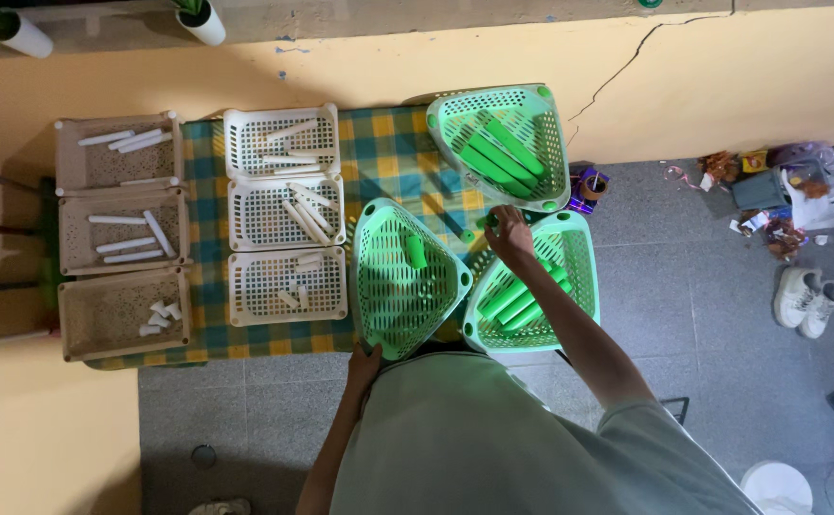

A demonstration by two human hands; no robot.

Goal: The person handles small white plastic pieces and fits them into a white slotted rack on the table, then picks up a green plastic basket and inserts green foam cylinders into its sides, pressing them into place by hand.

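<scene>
1. Right hand (510, 234) is closed on a small green tube piece (487, 222), held between the three green baskets.
2. Left hand (364, 360) is curled on the near rim of the middle green basket (388, 329).
3. That basket should be kept steady, and the piece gripped firmly.

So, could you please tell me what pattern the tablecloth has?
The tablecloth is checked in yellow, green and blue; the head view shows it.

The right hand (510, 234) hides what its fingers grip; the left hand (364, 365) sits half under a green basket (400, 277).
</scene>
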